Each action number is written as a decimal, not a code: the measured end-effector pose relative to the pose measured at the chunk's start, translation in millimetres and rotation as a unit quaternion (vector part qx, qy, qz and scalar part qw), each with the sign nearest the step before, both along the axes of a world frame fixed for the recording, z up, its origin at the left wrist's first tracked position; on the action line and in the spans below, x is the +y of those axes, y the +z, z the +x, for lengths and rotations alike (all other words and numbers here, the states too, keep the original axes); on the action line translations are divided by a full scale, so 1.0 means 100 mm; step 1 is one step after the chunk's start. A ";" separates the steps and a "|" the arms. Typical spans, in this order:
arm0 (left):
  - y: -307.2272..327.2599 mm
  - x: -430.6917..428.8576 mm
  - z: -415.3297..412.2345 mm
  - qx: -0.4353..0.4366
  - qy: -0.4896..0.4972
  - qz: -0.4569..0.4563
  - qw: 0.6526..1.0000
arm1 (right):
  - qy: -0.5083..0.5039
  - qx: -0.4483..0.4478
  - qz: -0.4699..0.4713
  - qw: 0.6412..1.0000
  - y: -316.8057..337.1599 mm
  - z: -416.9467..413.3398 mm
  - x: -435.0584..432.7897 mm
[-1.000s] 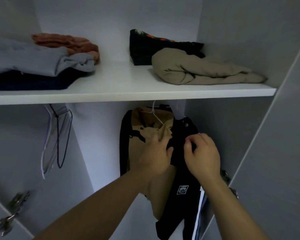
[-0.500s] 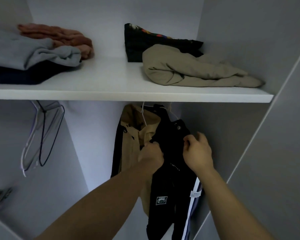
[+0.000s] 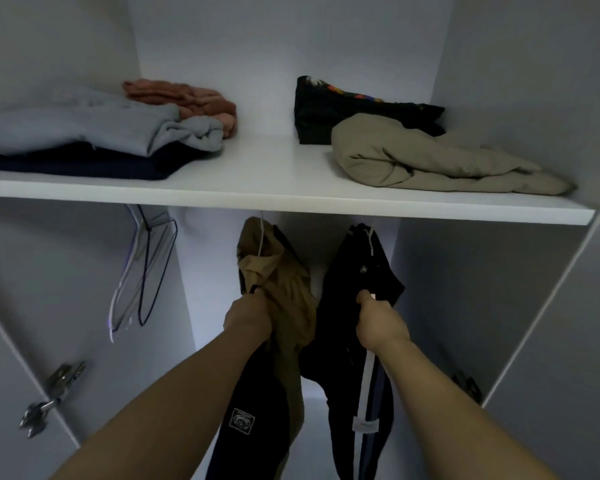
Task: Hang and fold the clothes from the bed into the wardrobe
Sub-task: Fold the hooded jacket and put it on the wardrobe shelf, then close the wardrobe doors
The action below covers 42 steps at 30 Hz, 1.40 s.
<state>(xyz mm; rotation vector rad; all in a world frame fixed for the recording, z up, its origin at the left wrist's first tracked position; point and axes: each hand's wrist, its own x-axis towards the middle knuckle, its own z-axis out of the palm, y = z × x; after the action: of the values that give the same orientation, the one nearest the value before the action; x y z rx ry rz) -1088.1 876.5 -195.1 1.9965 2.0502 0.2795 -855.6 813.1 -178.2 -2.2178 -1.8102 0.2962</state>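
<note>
Two garments hang on white hangers under the wardrobe shelf (image 3: 291, 202). A tan and black jacket (image 3: 284, 292) hangs on the left, and my left hand (image 3: 248, 320) grips its tan fabric. To its right hangs a black garment with a white side stripe (image 3: 364, 271), whose fabric my right hand (image 3: 378, 323) pinches. A gap separates the two garments. The rail is hidden behind the shelf edge.
Folded clothes lie on the shelf: a grey and navy pile (image 3: 84, 140), a pink item (image 3: 184, 98), a black item (image 3: 354, 109) and a rolled khaki one (image 3: 430, 161). Several bare wire hangers (image 3: 146, 271) hang at the left. A door hinge (image 3: 52, 393) sticks out lower left.
My hands have moved apart, pulling the tan jacket left and the black garment right, so the two now hang separately. The camera has tilted up a little.
</note>
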 end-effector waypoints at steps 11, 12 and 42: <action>0.11 -0.15 -0.69 0.059 -0.041 0.021 0.997 | -0.034 -0.080 -0.070 0.994 0.13 -0.09 -0.08; 0.12 -0.19 -0.70 0.065 -0.058 0.025 0.996 | -0.035 -0.083 -0.079 0.993 0.15 -0.09 -0.09; 0.53 -3.04 -1.70 -0.079 0.084 0.275 0.955 | 0.298 0.117 0.163 0.933 0.81 -2.20 -1.68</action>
<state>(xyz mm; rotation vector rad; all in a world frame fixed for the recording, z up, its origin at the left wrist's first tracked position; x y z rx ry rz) -1257.9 572.4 -141.6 1.9857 2.2052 1.1157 -1075.7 645.3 -97.4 -1.3172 -2.1627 0.3252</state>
